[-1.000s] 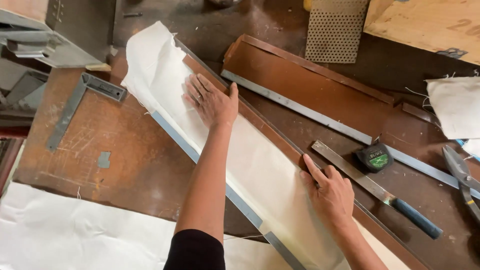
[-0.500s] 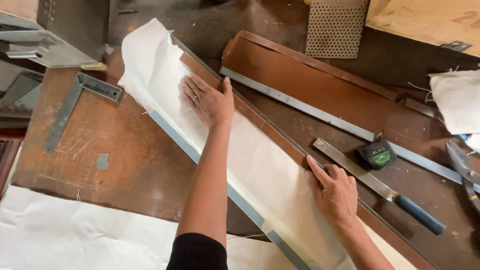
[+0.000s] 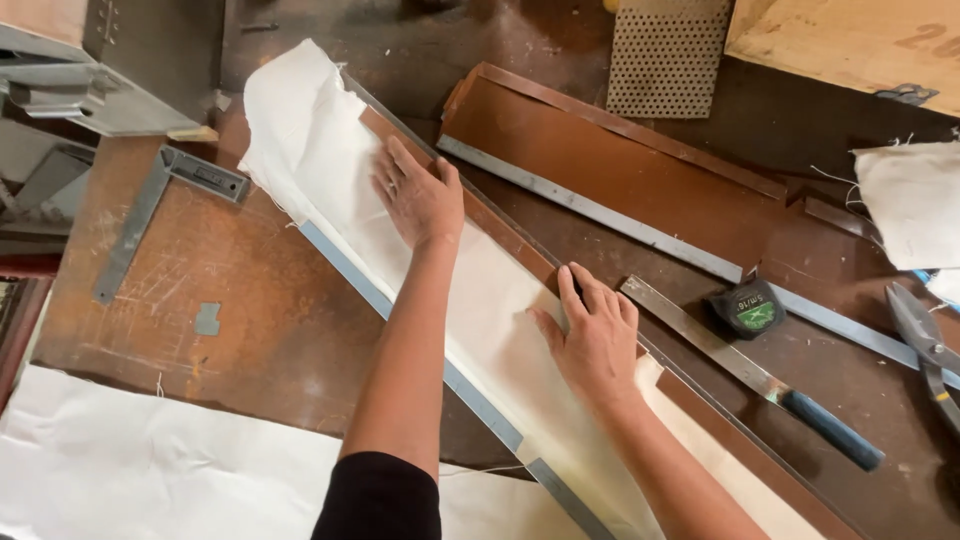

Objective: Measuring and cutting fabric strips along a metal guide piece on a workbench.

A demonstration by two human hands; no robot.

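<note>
The right hand [image 3: 598, 335] slid up along the white cloth [image 3: 470, 300], from low beside the flat metal blade [image 3: 745, 370] to a spot higher on the strip and nearer the left hand [image 3: 418, 200], its fingers spread flat across the fabric. The left hand shifted slightly, fingers closing together. The view drifted a little, so the tape measure [image 3: 752, 307] sat lower in frame.

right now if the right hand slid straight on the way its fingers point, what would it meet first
The right hand points up and slightly left, so it would likely cross the brown strip's edge first, then bare table, before the brown metal panel.
</note>
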